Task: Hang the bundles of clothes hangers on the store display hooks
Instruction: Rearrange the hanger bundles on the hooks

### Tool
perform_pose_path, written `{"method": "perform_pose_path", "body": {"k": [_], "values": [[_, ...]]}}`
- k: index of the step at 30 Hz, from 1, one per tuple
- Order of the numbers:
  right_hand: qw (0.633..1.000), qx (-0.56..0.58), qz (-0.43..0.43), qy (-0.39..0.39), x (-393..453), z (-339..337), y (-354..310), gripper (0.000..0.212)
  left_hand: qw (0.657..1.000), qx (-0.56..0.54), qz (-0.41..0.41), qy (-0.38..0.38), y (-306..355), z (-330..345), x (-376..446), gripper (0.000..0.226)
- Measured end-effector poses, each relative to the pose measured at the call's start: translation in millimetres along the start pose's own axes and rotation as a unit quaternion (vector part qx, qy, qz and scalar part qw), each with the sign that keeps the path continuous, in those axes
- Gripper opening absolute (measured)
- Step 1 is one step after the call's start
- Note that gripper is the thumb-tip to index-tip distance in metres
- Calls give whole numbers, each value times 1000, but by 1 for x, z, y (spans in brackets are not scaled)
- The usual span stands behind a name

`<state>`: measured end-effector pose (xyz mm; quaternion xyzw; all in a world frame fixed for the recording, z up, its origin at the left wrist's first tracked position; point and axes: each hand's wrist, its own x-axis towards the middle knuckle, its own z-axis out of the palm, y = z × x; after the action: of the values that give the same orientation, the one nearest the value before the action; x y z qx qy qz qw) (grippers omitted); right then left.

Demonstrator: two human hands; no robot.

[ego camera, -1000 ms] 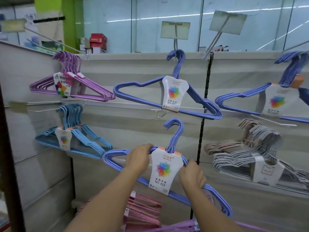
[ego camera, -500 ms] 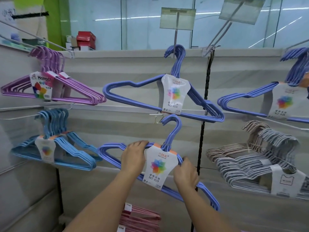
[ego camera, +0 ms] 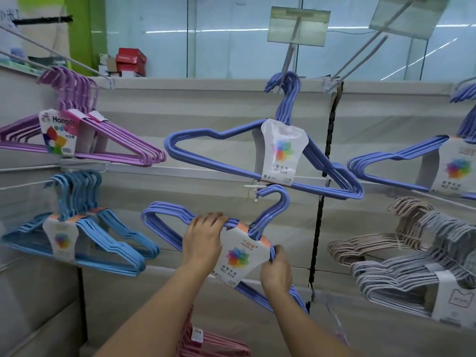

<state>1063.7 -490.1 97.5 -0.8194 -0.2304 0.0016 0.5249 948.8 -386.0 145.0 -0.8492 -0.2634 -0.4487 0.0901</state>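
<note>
Fingers (ego camera: 213, 219) of the left hand (ego camera: 202, 239) curl over the upper left shoulder bar of a bundle of periwinkle-blue plastic-coated clothes hangers (ego camera: 164, 215), gripping it from above. The right hand (ego camera: 277, 271) grips the same bundle lower down on its right shoulder, fingers wrapped round the bars just beside the bundle's white paper label with a rainbow flower print (ego camera: 235, 256), which sits between the two hands. Above the hands, the bundle's curved hook tops (ego camera: 277, 202) rise close to the tip of a thin white wire display hook (ego camera: 253, 187); whether they are already over the wire or only beside it is hard to tell from this angle.

Directly above that hangs a second periwinkle-blue hanger bundle with the same label (ego camera: 257, 161), on an upper hook. To the left of the left hand, a light-blue hanger bundle (ego camera: 103, 243) hangs on its hook, and above that a purple hanger bundle with a "Hanger" label (ego camera: 116, 140). To the right of the right hand, beyond a black vertical slotted strip (ego camera: 319, 228), hang beige hangers (ego camera: 373, 246) and grey hangers (ego camera: 412, 274), with another blue bundle (ego camera: 391, 161) above them. Below the forearms lie pink hangers (ego camera: 213, 343). Behind everything runs the grey slatted display wall (ego camera: 193, 104).
</note>
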Motion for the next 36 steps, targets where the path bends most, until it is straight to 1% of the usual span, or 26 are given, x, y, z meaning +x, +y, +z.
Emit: {"method": "perform_pose_path", "body": {"k": [4,7,9,11,13,16,18,20,22,24,25,27,28,30,31,32,33,34,36], "values": [[1000,-27,-9,6,9,-7,4,24,1000,-20,-5,7,4,10,-4,53],[999,-45,-18,-5,12,-14,5,34,999,-37,-13,16,4,18,-8,56],[997,-57,-38,-24,13,-20,3,33,999,-34,-10,32,3,22,-10,55],[996,-51,-60,-45,15,-21,-1,27,998,-28,-9,49,-2,21,-11,54],[994,-55,-79,-56,18,-15,-4,23,998,-23,-24,60,-9,22,-14,53],[991,-90,-87,-56,22,-3,-5,24,998,-12,-40,49,-21,25,-21,53],[987,-126,-88,-54,26,-4,-4,24,999,-13,-30,35,-23,26,-24,50],[983,-146,-94,-61,33,-11,0,29,999,-16,-30,5,-18,27,-26,49],[976,-178,-107,-62,39,-21,5,33,997,-23,-60,-45,-6,27,-28,49],[963,-233,-125,-42,42,-36,8,32,992,-48,-86,-81,8,28,-30,41],[957,-255,-133,-35,41,-43,8,34,990,-61,-90,-84,12,30,-30,38],[951,-270,-141,-55,39,-60,11,50,989,-83,-107,-56,18,27,-25,33],[949,-269,-146,-77,37,-69,12,60,987,-100,-125,-24,23,20,-19,29],[942,-270,-165,-112,34,-82,11,75,973,-159,-141,90,32,2,-2,19],[940,-269,-185,-102,32,-88,8,79,961,-187,-136,154,38,-9,10,17],[939,-260,-211,-71,30,-91,4,78,945,-213,-126,215,43,-19,21,19],[941,-240,-238,-18,28,-93,-2,71,929,-231,-113,265,48,-29,33,23],[941,-209,-261,51,27,-94,-11,61,917,-240,-102,301,53,-37,43,24],[927,-136,-290,194,31,-96,-34,36,906,-246,-80,336,63,-50,60,22]]}}
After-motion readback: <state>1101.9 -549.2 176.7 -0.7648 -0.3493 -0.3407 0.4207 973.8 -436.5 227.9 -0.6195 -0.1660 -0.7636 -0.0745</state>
